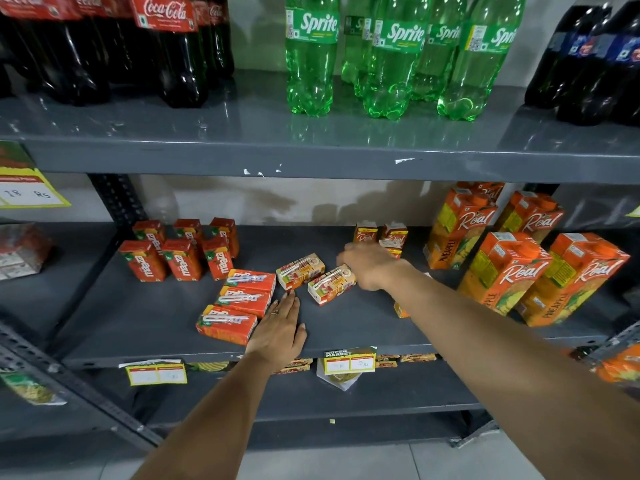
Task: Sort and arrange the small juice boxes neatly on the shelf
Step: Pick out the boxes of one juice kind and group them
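Juice box [330,285] under right hand [369,265]

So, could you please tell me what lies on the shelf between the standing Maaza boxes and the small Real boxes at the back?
In the head view, nothing: the dark shelf is bare between the standing Maaza boxes and the small Real boxes.
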A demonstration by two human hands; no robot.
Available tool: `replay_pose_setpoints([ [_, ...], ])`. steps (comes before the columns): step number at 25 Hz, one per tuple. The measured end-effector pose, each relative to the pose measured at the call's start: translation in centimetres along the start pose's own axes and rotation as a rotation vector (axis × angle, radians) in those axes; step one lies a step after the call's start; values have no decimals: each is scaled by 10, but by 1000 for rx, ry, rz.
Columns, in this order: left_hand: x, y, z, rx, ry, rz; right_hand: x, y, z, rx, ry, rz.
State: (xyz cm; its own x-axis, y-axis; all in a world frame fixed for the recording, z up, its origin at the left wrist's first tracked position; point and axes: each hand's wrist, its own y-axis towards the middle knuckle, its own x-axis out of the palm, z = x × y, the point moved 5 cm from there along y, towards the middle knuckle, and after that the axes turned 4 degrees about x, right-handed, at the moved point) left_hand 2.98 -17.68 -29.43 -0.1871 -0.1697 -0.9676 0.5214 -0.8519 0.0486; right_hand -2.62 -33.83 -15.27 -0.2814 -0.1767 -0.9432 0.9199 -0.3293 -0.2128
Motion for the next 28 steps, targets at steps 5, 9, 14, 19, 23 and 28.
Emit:
replay_pose_setpoints([
  [5, -5, 1, -3, 5, -63, 27, 29, 26, -11, -55, 115, -6],
  [9, -9, 1, -1, 17, -61, 70, 47, 41, -13, -89, 139, -18],
  [14, -11, 0, 0, 11, -57, 79, 46, 41, -9, -137, 100, 38],
  [19, -10, -1, 0, 13, -49, 43, 22, 20, 11, -264, -53, 103],
  [23, -10, -2, 1, -9, -60, 14, 21, -3, 28, -295, -231, 74],
  [28, -13, -4, 4, -13, -60, 9, 34, -33, 34, -329, -250, 21],
])
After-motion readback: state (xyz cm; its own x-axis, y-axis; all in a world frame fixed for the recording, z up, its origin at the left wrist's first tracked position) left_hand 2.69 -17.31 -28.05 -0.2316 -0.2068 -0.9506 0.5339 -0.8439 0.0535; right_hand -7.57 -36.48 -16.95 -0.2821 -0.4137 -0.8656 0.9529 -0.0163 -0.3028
